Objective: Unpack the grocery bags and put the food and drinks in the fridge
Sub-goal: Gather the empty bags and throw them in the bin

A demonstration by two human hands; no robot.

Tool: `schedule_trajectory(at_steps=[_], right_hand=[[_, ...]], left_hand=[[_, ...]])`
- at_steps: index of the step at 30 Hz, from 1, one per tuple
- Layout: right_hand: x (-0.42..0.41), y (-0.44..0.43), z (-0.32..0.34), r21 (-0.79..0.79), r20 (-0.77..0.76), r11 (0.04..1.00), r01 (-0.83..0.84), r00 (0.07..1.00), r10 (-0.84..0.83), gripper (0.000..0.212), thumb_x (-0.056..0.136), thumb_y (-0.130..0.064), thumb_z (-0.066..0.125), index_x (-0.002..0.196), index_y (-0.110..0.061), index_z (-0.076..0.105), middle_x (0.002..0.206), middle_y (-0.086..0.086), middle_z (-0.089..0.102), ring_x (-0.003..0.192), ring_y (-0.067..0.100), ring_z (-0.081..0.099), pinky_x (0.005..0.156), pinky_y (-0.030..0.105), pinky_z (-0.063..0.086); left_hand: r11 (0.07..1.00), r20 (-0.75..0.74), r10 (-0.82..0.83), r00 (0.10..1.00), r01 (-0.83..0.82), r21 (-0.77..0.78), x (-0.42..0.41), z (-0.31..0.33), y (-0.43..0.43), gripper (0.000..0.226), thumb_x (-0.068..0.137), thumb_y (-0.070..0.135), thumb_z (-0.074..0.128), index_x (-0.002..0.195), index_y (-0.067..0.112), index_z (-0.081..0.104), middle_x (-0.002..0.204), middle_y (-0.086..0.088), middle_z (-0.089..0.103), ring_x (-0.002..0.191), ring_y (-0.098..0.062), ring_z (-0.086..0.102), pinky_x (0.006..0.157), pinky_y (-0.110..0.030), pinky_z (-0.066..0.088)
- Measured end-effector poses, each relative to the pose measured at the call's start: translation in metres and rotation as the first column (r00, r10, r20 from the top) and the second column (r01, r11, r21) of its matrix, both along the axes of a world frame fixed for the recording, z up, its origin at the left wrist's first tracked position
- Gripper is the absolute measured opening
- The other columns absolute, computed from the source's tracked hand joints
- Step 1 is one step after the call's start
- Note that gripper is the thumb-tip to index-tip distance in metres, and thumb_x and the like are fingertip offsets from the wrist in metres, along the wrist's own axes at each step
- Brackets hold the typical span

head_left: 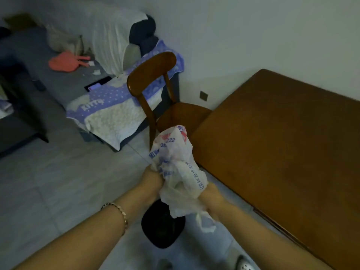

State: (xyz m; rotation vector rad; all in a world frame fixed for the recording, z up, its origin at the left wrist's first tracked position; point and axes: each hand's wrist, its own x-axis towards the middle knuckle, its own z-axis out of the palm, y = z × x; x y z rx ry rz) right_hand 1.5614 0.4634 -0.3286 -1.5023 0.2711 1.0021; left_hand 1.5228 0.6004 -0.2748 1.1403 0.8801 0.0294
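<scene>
Grey floor tiles (48,182) are lying beneath the work, with no fridge in view. Both hands are gripping a crumpled plastic grocery bag (175,166) in mid-air: left hand (153,179) clamped on its left side, right hand (211,193) clamped lower right. Judged light, limp, slippery; bunched folds are offering the surest hold. Long axis is running upward and away. Black bin (162,227) is standing below, chair (155,90) and desk (282,143) beyond.

Tile floor (58,182): black bin (162,227), wooden chair (155,90), brown table (282,143), prob. sofa (58,84).
</scene>
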Motion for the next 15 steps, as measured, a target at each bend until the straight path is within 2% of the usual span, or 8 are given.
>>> schedule_trajectory(at_steps=[1,3,6,8,10,11,13,15], right_hand=[[-0.004,0.015,-0.017,0.003,-0.054,0.998,0.060,0.997,-0.059,0.010,0.094,-0.002,0.051,0.099,-0.008,0.058,0.088,0.007,0.060,0.078,0.017,0.054,0.069,0.023,0.047],[-0.017,0.042,-0.036,0.037,-0.213,0.988,0.149,0.967,-0.138,0.012,0.097,-0.002,0.043,0.098,-0.001,0.055,0.092,0.011,0.056,0.076,0.021,0.052,0.068,0.029,0.047],[-0.031,0.068,-0.053,0.117,-0.449,0.921,0.371,0.847,-0.284,0.022,0.088,-0.005,0.040,0.097,0.003,0.058,0.095,0.017,0.059,0.080,0.029,0.054,0.075,0.039,0.046],[-0.032,0.080,-0.056,0.228,-0.514,0.895,0.382,0.828,-0.223,0.033,0.083,-0.028,0.046,0.089,0.000,0.063,0.090,0.019,0.067,0.085,0.033,0.056,0.078,0.042,0.044],[-0.031,0.090,-0.090,0.239,-0.492,0.914,0.326,0.853,-0.176,0.047,0.091,-0.043,0.042,0.090,-0.003,0.067,0.080,0.015,0.072,0.085,0.030,0.059,0.075,0.039,0.046],[-0.030,0.094,-0.126,0.162,-0.442,0.949,0.272,0.880,-0.177,0.046,0.092,-0.044,0.046,0.096,-0.003,0.066,0.082,0.012,0.072,0.085,0.028,0.061,0.077,0.040,0.049],[-0.030,0.103,-0.176,-0.095,-0.285,0.981,0.172,0.939,-0.192,0.044,0.086,-0.037,0.063,0.113,-0.002,0.061,0.096,0.014,0.069,0.091,0.029,0.064,0.082,0.043,0.054],[-0.025,0.096,-0.223,-0.281,-0.114,0.955,0.098,0.984,-0.135,0.035,0.083,-0.025,0.069,0.108,-0.002,0.060,0.091,0.012,0.065,0.083,0.025,0.063,0.077,0.035,0.055]], left_hand=[[0.993,0.027,-0.053,0.998,0.050,0.107,-0.003,-0.007,0.015,0.026,0.101,0.003,0.034,0.111,0.001,0.058,0.086,-0.011,0.058,0.081,-0.029,0.055,0.070,-0.029,0.046],[0.950,-0.008,-0.131,0.991,0.128,0.284,-0.014,-0.041,0.044,0.024,0.094,-0.009,0.041,0.095,0.010,0.055,0.080,-0.001,0.053,0.075,-0.017,0.052,0.064,-0.019,0.045],[0.955,-0.054,-0.096,0.994,0.107,0.275,-0.027,-0.082,0.070,0.029,0.090,-0.012,0.047,0.105,0.013,0.042,0.099,0.000,0.053,0.084,-0.009,0.052,0.062,-0.005,0.043],[0.956,-0.006,-0.117,0.993,0.115,0.268,-0.035,-0.109,0.077,0.022,0.094,-0.001,0.048,0.102,0.018,0.041,0.096,0.001,0.056,0.086,-0.012,0.055,0.057,-0.002,0.043],[0.933,-0.066,-0.219,0.974,0.228,0.279,-0.041,-0.142,0.080,0.016,0.095,0.017,0.051,0.110,0.019,0.046,0.091,0.000,0.060,0.083,-0.014,0.060,0.059,-0.015,0.049],[0.898,-0.127,-0.279,0.952,0.305,0.316,-0.044,-0.167,0.082,0.029,0.093,0.022,0.055,0.120,0.020,0.045,0.101,-0.001,0.060,0.091,-0.015,0.060,0.067,-0.023,0.052],[0.720,-0.307,-0.463,0.831,0.555,0.416,-0.050,-0.217,0.082,0.051,0.085,0.019,0.065,0.133,0.023,0.045,0.137,-0.004,0.034,0.122,-0.013,0.042,0.099,-0.034,0.045],[0.625,-0.290,-0.596,0.749,0.659,0.417,-0.055,-0.261,0.083,0.054,0.079,0.014,0.071,0.129,0.020,0.051,0.142,0.000,0.013,0.132,-0.010,0.026,0.113,-0.029,0.030]])
